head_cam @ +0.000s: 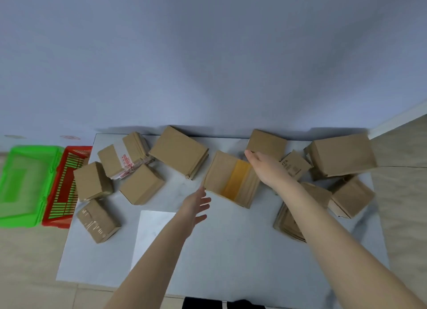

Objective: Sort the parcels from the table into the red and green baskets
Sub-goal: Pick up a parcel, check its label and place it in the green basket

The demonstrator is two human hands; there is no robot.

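Left hand (pixel 196 204), fingers spread, just beside the yellow-taped box (pixel 231 179) on the bench (pixel 231 251); right hand (pixel 265 168), fingers straight, over its right side.

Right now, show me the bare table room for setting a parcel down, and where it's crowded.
Bare: the table's near strip around the white sheet, bordered by the clear-taped parcel on the left and the flat parcel on the right. Crowded: the back row, from the yellow-taped parcel to the right corner.

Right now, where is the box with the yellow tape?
In the head view, the box with the yellow tape lies near the middle of the table, between the left hand and the right hand.
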